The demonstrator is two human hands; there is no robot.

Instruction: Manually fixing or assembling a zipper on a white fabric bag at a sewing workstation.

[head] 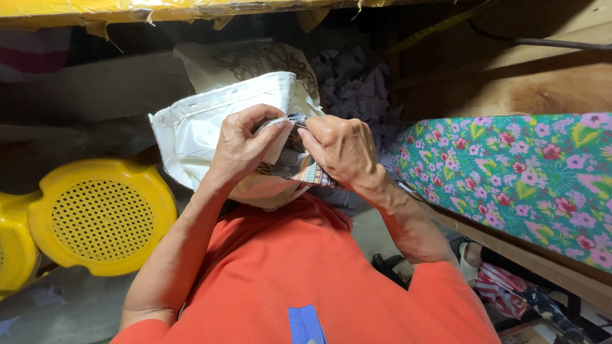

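Observation:
A white cloth bag (197, 127) with a printed panel is held up in front of me, above my orange-clad lap. My left hand (241, 148) pinches its folded edge, fingers curled over the fabric. My right hand (339, 150) grips the same edge just to the right, thumb and fingers pressed on a patterned strip of fabric (299, 164) with coloured stripes. The two hands nearly touch at the fingertips. What lies between the fingertips is too small to tell.
Two yellow perforated plastic stools (102, 216) lie on their sides at the left. A surface covered in green floral cloth (523, 178) stands at the right, on a wooden frame. Crumpled pale fabric (357, 89) is piled behind the bag. Yellow tape edges a board overhead.

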